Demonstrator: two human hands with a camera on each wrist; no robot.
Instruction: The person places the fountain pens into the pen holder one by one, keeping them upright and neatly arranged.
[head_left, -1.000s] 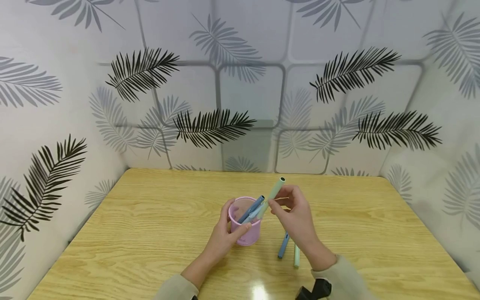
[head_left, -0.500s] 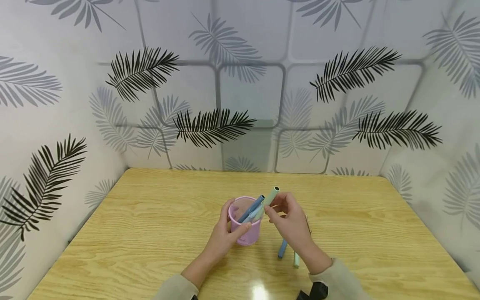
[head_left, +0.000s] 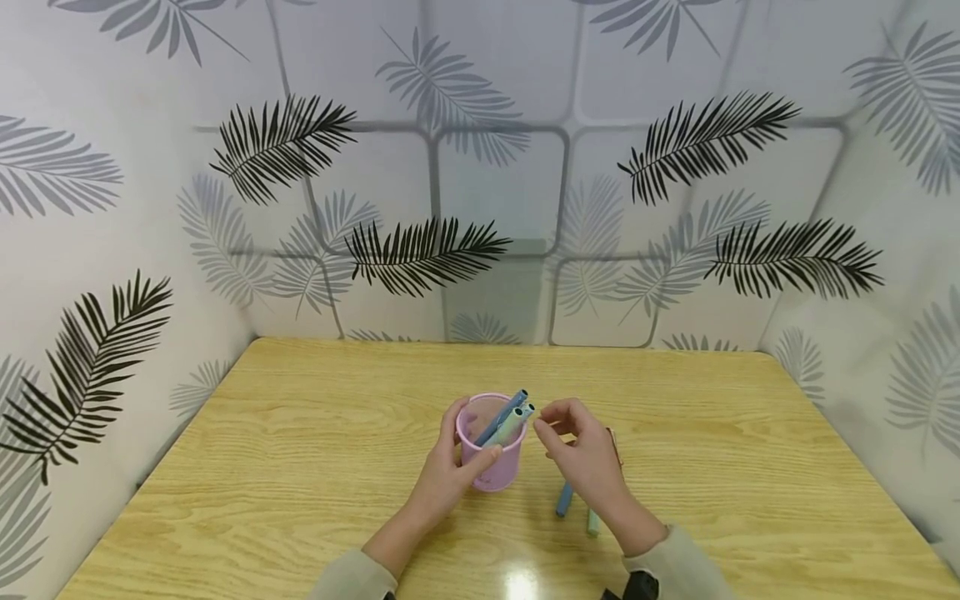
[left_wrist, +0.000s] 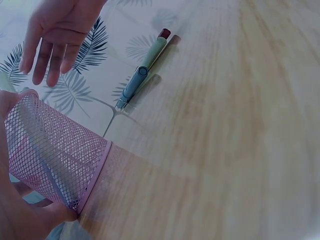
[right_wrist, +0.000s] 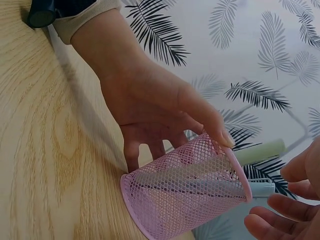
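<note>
My left hand grips a pink mesh pen cup standing on the table, thumb at the front and fingers round the far side. Inside lean a dark blue pen, a light green pen and a light blue pen; their upper ends poke out over the rim. Just right of the cup, my right hand hovers with loosely bent fingers and nothing between them. Its palm and fingers hang free in the left wrist view.
On the wooden table, a blue pen and a green pen lie partly hidden under my right hand. The green one's dark red end shows in the left wrist view. A leaf-patterned backdrop encloses the table.
My right hand has lowered the light green pen into the cup, let go of it and drawn slightly right. My left hand has kept its hold on the cup.
</note>
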